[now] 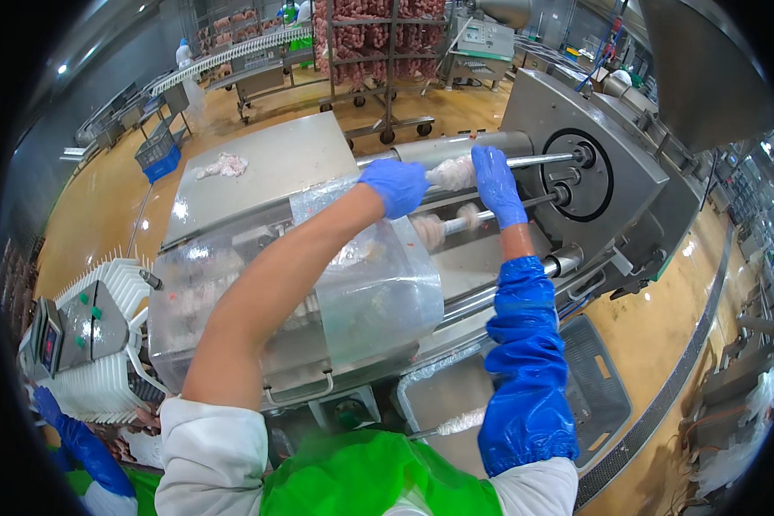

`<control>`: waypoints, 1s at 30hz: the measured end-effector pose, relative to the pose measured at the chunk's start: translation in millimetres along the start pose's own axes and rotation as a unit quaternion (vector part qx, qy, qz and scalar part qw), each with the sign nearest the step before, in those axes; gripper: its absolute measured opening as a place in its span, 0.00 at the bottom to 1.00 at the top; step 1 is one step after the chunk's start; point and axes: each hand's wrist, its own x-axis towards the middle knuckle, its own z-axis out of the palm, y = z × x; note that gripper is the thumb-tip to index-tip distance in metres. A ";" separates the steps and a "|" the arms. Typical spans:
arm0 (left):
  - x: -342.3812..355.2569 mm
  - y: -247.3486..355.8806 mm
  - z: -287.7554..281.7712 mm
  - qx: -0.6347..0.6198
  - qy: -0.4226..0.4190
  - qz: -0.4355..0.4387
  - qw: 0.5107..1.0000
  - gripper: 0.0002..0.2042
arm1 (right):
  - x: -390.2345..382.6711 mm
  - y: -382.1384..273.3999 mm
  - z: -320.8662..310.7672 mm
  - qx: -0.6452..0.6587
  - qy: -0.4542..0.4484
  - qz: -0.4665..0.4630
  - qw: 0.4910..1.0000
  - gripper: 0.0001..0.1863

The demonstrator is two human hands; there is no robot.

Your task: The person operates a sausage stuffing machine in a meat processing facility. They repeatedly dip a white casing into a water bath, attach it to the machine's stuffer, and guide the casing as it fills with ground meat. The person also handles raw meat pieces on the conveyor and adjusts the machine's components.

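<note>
My left hand [396, 184], in a blue glove, grips the pale bunched casing [452, 174] on the upper steel tube [537, 160] of the filling machine [611, 163]. Just to its right, my right hand [495, 182], gloved in blue with a blue sleeve cover up the forearm, lies over the same casing and tube. A second tube [516, 206] below also carries a pale casing [430, 230]. Both tubes run into a round black-ringed head on the machine's grey face.
A clear curved guard [378, 292] covers the machine's middle under my left arm. A steel lid [267, 163] behind it bears a scrap of pale meat [224, 165]. A white ribbed conveyor [103, 344] stands at left, a grey crate [598, 378] on the floor at right, sausage racks [378, 34] behind.
</note>
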 end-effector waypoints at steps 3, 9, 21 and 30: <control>-46.4 -38.2 4.6 -0.032 0.045 -0.013 0.998 0.13 | 2.2 -33.2 -39.0 0.149 -0.031 0.122 0.981 0.28; -95.8 -42.5 -9.1 -0.044 -0.001 -0.062 0.997 0.15 | 22.3 -49.9 -48.5 -0.055 -0.107 0.065 0.991 0.16; -228.1 -101.3 -48.4 -0.229 -0.121 -0.132 0.957 0.17 | 26.5 -19.9 -27.6 -0.100 -0.074 -0.003 0.992 0.10; -204.6 -78.7 -58.5 0.100 0.148 -0.147 0.973 0.28 | 25.4 -62.6 -38.0 0.052 -0.014 -0.075 0.996 0.17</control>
